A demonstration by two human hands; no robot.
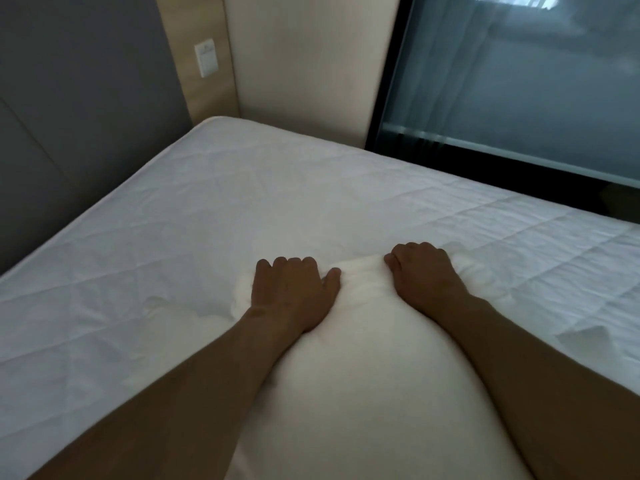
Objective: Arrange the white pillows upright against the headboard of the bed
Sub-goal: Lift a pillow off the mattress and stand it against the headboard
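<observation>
Currently, step: you carry one pillow (363,358) toward the headboard (69,133); no pillow stands there yet.
Pillow: low over the bed (207,202), near you, well apart from the headboard.
Left hand (294,292): fingers curled over the pillow's far edge, gripping it.
Right hand (422,275): likewise clamped on that edge.
Next move: likely swing the pillow left, stand it on its long edge, lean it against the headboard.

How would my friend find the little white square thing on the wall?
Start at the big white bed and look past its far corner to the pale wooden strip running up the wall. The small white switch plate sits on that strip. It is the only little white rectangle among the grey, wood and cream panels.
</observation>
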